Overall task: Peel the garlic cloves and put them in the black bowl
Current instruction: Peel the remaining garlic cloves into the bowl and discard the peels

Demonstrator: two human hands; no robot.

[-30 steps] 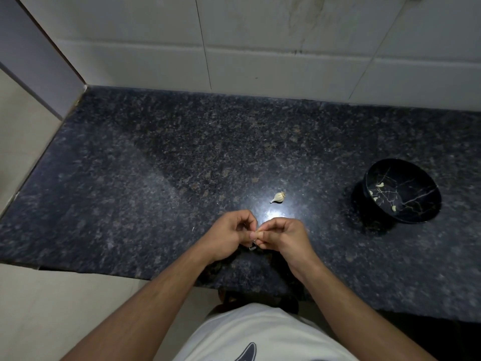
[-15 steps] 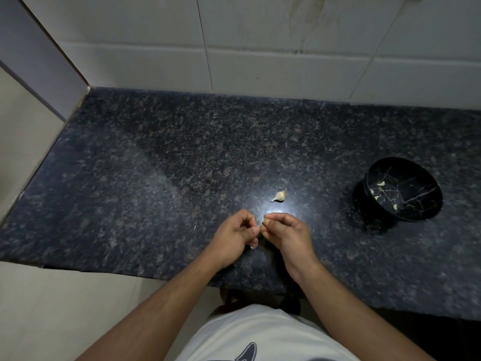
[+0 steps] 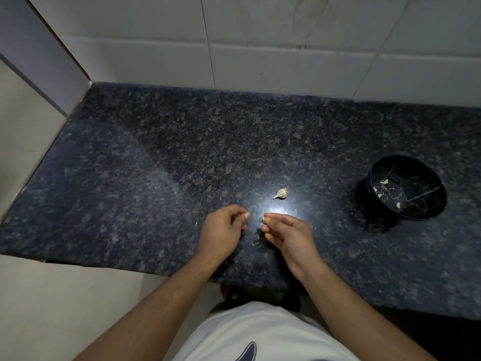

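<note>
Low at centre, the right hand (image 3: 286,235) pinches a small clove (image 3: 263,220) at its fingertips, while the left hand (image 3: 221,230) just beside it has fingers curled; whether it holds peel I cannot tell. Further up the worktop (image 3: 130,178) lies an unpeeled piece (image 3: 281,193). The bowl (image 3: 406,187), holding peeled cloves, sits at right, nearer the right hand.

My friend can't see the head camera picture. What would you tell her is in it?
Two hands over a dark granite counter: the right hand pinches a small garlic clove, the left hand is curled beside it. Another unpeeled clove lies ahead; a black bowl holds peeled cloves.
</note>
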